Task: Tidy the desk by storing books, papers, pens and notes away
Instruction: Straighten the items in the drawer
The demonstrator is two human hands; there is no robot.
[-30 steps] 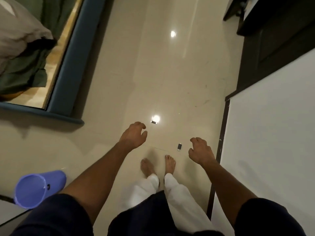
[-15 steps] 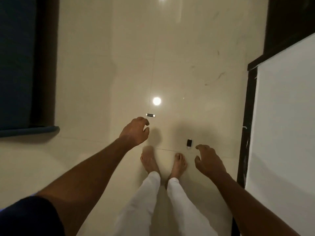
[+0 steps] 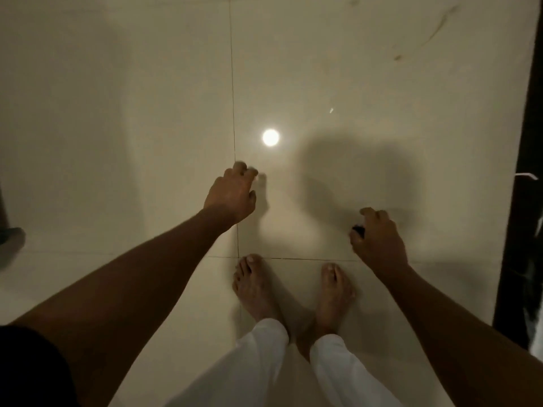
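I am looking straight down at a glossy cream tile floor [image 3: 147,113]. My left hand [image 3: 232,195] reaches down to it with the fingertips bunched together. The small dark-and-silver item that lay there is hidden under them. My right hand [image 3: 380,242] is low near the right, its thumb and forefinger closed around a small black object [image 3: 358,230] at floor level. Both hands are blurred. No books, papers or pens are in view.
My bare feet [image 3: 293,289] and white trouser legs stand just behind the hands. A dark furniture edge [image 3: 529,171] runs down the right side. A dark shape [image 3: 10,236] sits at the left edge. A lamp reflection [image 3: 270,137] glares on the tile.
The view has dropped closer to the floor; the bed frame and the blue bin are out of sight. Both hands moved down onto the two small items, which now lie at or under the fingers.
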